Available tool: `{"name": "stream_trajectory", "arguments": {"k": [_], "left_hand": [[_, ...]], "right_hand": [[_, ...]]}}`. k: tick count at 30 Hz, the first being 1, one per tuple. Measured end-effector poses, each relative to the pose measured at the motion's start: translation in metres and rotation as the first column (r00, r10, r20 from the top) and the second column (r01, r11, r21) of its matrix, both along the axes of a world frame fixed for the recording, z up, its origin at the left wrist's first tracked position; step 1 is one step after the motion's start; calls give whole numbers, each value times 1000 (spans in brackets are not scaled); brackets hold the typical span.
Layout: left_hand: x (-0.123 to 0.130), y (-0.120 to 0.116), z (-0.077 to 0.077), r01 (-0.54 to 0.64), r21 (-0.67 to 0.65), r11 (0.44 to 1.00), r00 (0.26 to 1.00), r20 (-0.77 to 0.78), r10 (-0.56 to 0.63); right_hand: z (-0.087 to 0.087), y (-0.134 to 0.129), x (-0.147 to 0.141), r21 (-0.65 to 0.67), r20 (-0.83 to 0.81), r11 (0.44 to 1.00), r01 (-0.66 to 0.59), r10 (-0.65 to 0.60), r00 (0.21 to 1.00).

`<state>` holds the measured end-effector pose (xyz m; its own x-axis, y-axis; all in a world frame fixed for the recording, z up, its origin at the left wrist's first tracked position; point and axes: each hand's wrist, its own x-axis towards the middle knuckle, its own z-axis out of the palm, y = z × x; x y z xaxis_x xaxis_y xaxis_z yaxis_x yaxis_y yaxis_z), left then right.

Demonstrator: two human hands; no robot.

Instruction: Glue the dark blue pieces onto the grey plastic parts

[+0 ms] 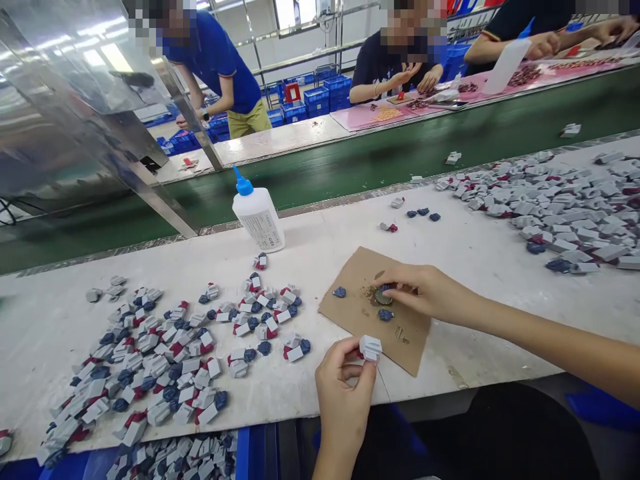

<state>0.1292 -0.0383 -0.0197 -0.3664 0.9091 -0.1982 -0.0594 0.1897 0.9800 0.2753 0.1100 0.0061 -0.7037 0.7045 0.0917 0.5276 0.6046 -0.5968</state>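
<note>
My left hand (347,380), at the bottom centre, pinches a light grey plastic piece (371,347) between thumb and fingers. Over a brown cardboard sheet (350,280), my right hand (415,290) has its fingertips together at a small round dark dish (383,297). Something dark blue shows at those fingertips, probably a small part, partly hidden by the fingers. Two dark blue parts lie on the cardboard, one (339,292) to the left and another (385,315) just below the dish. Brown specks and smears surround the dish.
Grey, red and blue pieces (175,353) cover the left of the white table (320,247); a grey heap (560,207) lies at right. A white bottle with a blue cap (259,219) stands behind. Beyond runs a green belt (320,177), with people working across it. A blue bin (243,453) sits below.
</note>
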Motion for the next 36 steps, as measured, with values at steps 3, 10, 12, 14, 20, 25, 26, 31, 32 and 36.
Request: {"name": "stream_trajectory", "arguments": {"k": [3, 10, 12, 14, 20, 25, 26, 31, 32, 36], "left_hand": [[3, 3, 3, 38, -32, 999, 996, -85, -41], [13, 6, -8, -31, -21, 999, 972, -234, 26], [12, 6, -8, -14, -46, 999, 965, -263, 1], [10, 6, -5, 16, -73, 997, 959, -282, -37], [4, 6, 3, 121, -114, 986, 962, -233, -145], [7, 7, 9, -80, -13, 997, 993, 84, 81], [8, 8, 10, -132, -11, 991, 972, 194, 131], [12, 9, 21, -211, -84, 974, 844, 486, 225], [13, 8, 23, -206, -97, 974, 831, 509, 226], [13, 7, 27, -201, -121, 972, 791, 566, 233]], "right_hand": [[-8, -2, 3, 186, 119, 981, -60, 38, 992], [-10, -3, 3, 546, 300, 792, -271, 117, 947], [-8, -4, 1, 550, 320, 772, -317, 156, 934], [-6, -5, -1, 537, 317, 781, -320, 165, 934], [-4, -2, 1, 408, 217, 893, -188, 106, 970], [13, -14, 3, -162, -47, 976, 147, -157, 987], [17, -19, 2, -275, -90, 947, 168, -199, 976], [33, -46, -7, -451, -236, 881, 143, -272, 933], [35, -50, -8, -453, -248, 881, 137, -272, 930], [37, -57, -8, -439, -249, 892, 105, -233, 940]]}}
